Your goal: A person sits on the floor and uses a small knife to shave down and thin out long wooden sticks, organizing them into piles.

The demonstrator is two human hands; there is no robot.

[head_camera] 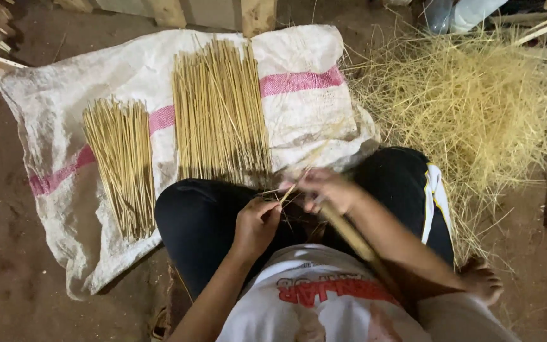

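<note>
Nearest me, my left hand [256, 226] is curled shut, pinching one end of a thin bamboo sliver [295, 183] over my lap. My right hand [327, 189], blurred, closes round the sliver's far part and seems to grip a long wooden-handled tool [349, 234] running back under my forearm; I cannot tell its edge. I judge the risk is the tool slipping along the sliver toward my left fingers, or the sliver snapping. Both wrists bend inward, forearms converging. Farther off on the white sack [299, 120] lie a tall stick bundle [220, 107] and, to its left, a shorter bundle [121, 161]; loose shavings [476, 107] heap far right
</note>
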